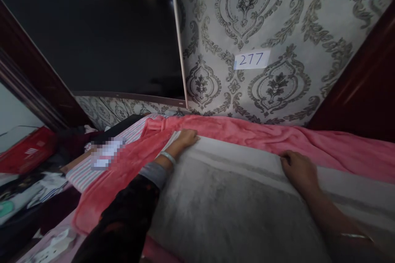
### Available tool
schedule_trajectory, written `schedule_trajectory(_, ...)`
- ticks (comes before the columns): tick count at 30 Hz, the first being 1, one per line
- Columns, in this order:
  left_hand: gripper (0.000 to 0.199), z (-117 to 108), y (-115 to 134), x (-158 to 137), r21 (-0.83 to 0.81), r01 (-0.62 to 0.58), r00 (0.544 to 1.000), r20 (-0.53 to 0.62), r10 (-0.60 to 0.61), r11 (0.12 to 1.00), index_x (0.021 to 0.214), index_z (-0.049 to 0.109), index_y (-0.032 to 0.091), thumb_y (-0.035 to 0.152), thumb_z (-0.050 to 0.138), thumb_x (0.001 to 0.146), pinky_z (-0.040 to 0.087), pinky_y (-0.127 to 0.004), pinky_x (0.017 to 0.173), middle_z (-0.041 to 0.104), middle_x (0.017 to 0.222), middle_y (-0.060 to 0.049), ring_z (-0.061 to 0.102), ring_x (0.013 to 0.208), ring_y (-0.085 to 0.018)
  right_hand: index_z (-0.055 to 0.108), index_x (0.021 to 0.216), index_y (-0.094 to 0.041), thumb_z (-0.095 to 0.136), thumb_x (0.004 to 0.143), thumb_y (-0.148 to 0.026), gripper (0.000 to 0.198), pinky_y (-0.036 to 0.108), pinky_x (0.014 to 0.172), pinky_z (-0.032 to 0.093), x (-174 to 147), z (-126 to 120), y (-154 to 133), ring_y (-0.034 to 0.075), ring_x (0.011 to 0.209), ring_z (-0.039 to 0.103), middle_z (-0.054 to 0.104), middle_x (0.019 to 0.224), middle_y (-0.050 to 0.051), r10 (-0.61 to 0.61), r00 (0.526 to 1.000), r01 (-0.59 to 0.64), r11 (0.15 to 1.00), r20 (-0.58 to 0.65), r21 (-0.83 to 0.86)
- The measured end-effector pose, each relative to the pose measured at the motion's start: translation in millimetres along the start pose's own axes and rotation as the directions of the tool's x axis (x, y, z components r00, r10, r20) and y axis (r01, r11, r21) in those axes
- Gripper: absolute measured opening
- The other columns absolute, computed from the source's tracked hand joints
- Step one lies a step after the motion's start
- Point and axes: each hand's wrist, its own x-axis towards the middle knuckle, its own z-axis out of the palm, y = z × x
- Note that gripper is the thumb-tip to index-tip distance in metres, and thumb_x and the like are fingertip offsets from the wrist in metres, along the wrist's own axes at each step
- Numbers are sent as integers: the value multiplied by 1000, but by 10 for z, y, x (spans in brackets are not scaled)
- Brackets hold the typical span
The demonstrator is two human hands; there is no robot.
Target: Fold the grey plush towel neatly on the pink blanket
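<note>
A large grey towel (234,209) with paler bands along its far border lies spread before me, partly over a pink fleece blanket (345,148). My left hand (187,137) is closed on the towel's far left corner. Farther right along that same edge, my right hand (298,169) has its fingers curled over the border; the fingertips are partly hidden. Between the two hands the edge runs fairly straight.
A big dark television screen (101,33) is at the back left, beside patterned wallpaper (243,8) bearing a paper label (252,59) marked 277. A striped cloth (83,174), a red bag (29,150) and piled clothes (46,189) lie left. A dark red panel (364,78) rises right.
</note>
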Motion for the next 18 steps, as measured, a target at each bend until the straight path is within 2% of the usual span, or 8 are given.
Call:
schedule_trajectory(4,7,-198,-481,4,-93,92,996,-2,-93,991,75,66,18,23,66,79,43,-36,96,71,88,-7,63,103,-26,72,98,-16,46,88,-24,29,41,77,48,6,10,7,31,93,65,73,101,14,0,1000,0,1000,-8,-14)
schedule_trajectory(9,18,-322,-815,-15,-337,153,988,30,-151,929,71,60,17,32,70,76,49,-27,73,61,71,0,63,77,-18,73,96,-17,46,87,-24,29,40,75,47,15,26,18,30,90,64,73,97,13,4,1000,-5,1000,-23,-25)
schedule_trajectory(14,29,-196,-972,-171,-499,269,961,83,-264,824,78,60,16,44,69,77,47,-27,54,55,59,1,56,54,-16,73,96,-18,45,87,-25,30,39,74,46,11,35,15,29,90,64,73,98,11,12,999,-13,1000,-44,-22)
schedule_trajectory(16,28,-106,-988,-229,-515,296,950,67,-307,805,75,62,16,44,68,77,46,-26,54,54,57,0,56,55,-16,73,96,-19,46,87,-26,29,38,72,46,10,39,14,29,90,64,73,98,11,15,999,-15,1000,-45,-9)
schedule_trajectory(18,24,-27,-986,-272,-516,306,939,27,-342,800,76,64,17,40,68,77,47,-26,59,60,64,-1,60,64,-17,73,95,-18,46,87,-25,29,38,72,46,10,45,16,29,89,65,74,98,11,17,999,-17,1000,-44,-3)
